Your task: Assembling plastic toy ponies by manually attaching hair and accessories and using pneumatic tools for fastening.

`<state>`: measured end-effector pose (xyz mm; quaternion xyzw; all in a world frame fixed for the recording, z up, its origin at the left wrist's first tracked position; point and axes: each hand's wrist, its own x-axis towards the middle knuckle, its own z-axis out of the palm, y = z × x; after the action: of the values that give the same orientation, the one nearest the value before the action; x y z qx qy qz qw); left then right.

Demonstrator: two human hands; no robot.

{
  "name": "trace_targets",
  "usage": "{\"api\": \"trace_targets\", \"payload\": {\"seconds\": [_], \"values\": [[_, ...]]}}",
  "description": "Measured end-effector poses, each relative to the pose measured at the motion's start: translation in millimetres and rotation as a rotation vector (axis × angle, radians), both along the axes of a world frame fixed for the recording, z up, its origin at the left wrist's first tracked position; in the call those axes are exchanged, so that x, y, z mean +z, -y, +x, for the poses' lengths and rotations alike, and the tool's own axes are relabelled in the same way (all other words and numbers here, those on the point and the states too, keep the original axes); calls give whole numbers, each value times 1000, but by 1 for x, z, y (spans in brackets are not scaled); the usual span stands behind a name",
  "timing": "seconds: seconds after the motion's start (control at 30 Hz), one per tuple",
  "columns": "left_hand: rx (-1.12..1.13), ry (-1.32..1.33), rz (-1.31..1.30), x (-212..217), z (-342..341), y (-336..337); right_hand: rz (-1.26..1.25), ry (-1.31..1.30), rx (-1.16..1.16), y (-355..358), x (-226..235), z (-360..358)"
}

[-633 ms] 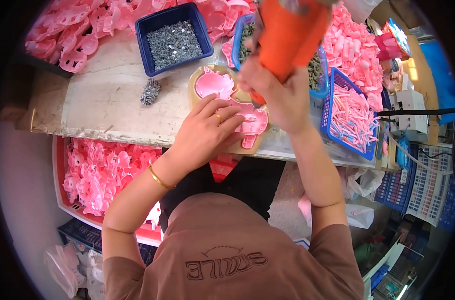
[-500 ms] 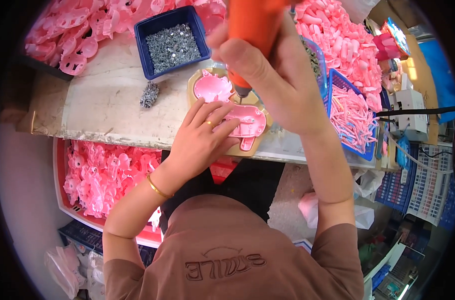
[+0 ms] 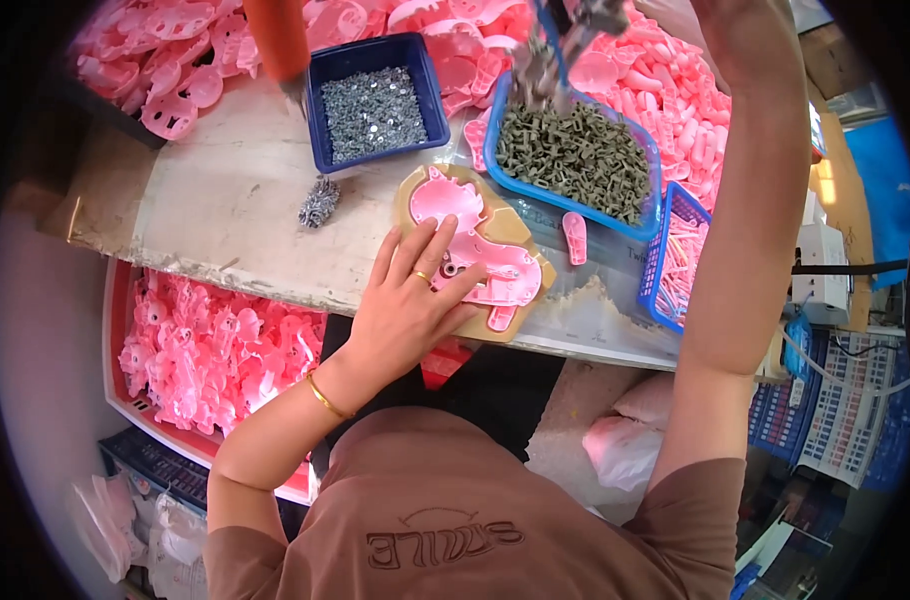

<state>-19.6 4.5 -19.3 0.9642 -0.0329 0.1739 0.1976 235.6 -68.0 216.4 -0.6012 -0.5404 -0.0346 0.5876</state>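
Note:
My left hand (image 3: 412, 300) lies with fingers spread over a pink plastic animal-shaped shell (image 3: 515, 275). The shell sits in a tan shaped holder (image 3: 530, 235) near the table's front edge. Small round fittings show inside it beside my fingertips. My right arm stretches up along the right side; only the edge of my right hand (image 3: 730, 25) shows at the top, its fingers out of frame. An orange power screwdriver (image 3: 278, 35) hangs at the upper left, away from both hands. A small pink piece (image 3: 575, 238) lies right of the holder.
A navy tray (image 3: 440, 125) of small screws stands behind, a screw clump (image 3: 319, 203) in front of it. A blue tub (image 3: 575, 205) holds dark metal parts, under a blurred metal fixture (image 3: 545, 75). Pink parts heap behind; a blue basket (image 3: 660, 250) holds thin sticks.
My right hand has let go of the screwdriver and moved up and right, mostly out of view. The screwdriver now hangs at the upper left. My left hand stays on the shell.

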Motion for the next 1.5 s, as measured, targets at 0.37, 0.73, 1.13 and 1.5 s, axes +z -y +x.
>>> {"api": "trace_targets", "payload": {"seconds": [0.37, 0.73, 1.13, 1.5], "values": [[15, 38, 8, -3, -2, -1, 166, -526, 87, -1, -52, -104], [22, 20, 31, -5, -2, 0, -61, -653, -287, -7, -36, -138], [18, 14, -21, -6, -2, 0, -44, -522, -259, -6, -50, -132], [-12, 46, -31, -1, -2, 1, 259, -314, -110, 9, -34, -77]]}}
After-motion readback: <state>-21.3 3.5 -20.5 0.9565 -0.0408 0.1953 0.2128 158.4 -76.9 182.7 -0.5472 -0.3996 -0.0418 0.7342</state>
